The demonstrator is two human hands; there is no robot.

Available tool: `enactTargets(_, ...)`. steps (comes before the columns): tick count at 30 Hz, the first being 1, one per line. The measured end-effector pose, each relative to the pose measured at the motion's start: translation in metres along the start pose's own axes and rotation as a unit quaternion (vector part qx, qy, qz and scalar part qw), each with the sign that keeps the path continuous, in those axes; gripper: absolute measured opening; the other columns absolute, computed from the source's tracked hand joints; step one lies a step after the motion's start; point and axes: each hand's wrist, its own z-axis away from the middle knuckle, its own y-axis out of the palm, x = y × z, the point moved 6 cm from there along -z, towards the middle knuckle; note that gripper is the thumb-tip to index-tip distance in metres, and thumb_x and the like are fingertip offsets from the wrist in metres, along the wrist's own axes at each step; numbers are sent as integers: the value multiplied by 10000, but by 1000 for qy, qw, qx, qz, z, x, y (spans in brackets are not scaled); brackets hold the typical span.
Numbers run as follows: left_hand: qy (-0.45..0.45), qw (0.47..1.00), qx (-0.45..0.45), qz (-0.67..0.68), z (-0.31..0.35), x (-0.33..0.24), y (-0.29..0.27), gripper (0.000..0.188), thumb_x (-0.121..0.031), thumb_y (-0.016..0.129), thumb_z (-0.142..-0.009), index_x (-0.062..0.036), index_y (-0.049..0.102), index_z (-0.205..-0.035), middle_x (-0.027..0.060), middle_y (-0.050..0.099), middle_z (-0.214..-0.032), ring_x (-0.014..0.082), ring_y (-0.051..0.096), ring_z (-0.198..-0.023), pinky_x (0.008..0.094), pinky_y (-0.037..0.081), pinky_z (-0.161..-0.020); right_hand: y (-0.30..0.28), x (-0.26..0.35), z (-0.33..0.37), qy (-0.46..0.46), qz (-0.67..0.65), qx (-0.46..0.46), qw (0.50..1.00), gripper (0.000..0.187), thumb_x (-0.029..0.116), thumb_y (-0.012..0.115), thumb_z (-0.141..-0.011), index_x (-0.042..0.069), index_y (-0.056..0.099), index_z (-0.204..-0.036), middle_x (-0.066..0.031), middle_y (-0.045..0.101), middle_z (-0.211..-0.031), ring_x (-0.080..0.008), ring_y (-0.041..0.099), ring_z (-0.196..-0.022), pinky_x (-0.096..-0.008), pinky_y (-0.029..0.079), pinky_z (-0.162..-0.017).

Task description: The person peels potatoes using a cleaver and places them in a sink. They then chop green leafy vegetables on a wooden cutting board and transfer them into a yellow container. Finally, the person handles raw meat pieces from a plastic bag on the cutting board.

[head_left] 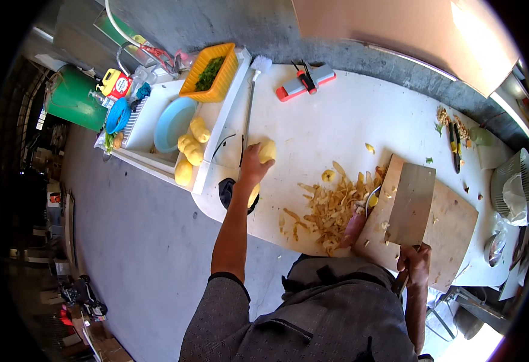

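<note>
I take 12 o'clock as the far side. The largest thing is the white table [337,123]; its near edge curves past at 6 o'clock of the left hand [256,164], and the left forearm [229,247] crosses it. The white sink [223,117] bounds this hand at 9 to 10 o'clock. I see open surface from its 12 round to 2 o'clock, with a red-and-grey tool [306,82] well apart at 1. The wooden chopping board [451,223] lies at its 4 o'clock, reaching the table's near side. Between them spreads a heap of peelings [331,211]. Over the board is the cleaver [410,205], its blade at 12 o'clock of the right hand [416,262], whose fingers close around the handle; whether the blade touches the wood, I cannot tell. The left hand is partly curled, gripping the peeled potato [268,151] at its 1 o'clock. From the right hand, this potato is at 10 o'clock, well apart. I cannot tell if it is lifted.
</note>
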Motion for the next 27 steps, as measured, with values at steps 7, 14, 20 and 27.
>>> enactTargets(7, -106, 990, 82, -48, 70, -5, -38, 737, -278, 917, -704, 4, 591, -1302, 190, 612, -1206, 379, 557, -1181, 472, 502, -982, -5, -11, -5, 9, -23, -11, 1000, 165, 18, 662, -871, 15, 612, -714, -39, 543, -530, -128, 489, -359, -263, 363, -345)
enactTargets(14, -58, 987, 28, -146, 102, -11, -33, 737, -163, 871, -681, -35, 563, -1338, 167, 596, -1243, 380, 537, -1204, 476, 476, -1014, 13, 1, 0, 15, 3, 15, 1000, 149, 6, 673, -850, 4, 629, -708, -44, 557, -513, -135, 506, -358, -268, 370, -344)
enactTargets(20, 89, 987, -128, 28, 132, -88, -82, 719, 45, 812, -632, -49, 586, -1308, 142, 569, -1263, 357, 544, -1191, 436, 472, -1035, 14, 20, 14, -7, 41, 51, 998, 136, -3, 690, -846, -19, 644, -719, -53, 575, -511, -135, 520, -363, -267, 378, -348)
enactTargets(27, 121, 950, -129, 258, 149, -211, -109, 759, 116, 769, -663, -14, 538, -1374, 134, 560, -1328, 255, 573, -1249, 383, 512, -1044, 27, 71, 40, -124, 87, 130, 980, 71, -7, 704, -898, -46, 696, -839, -32, 612, -580, -102, 540, -422, -257, 400, -403)
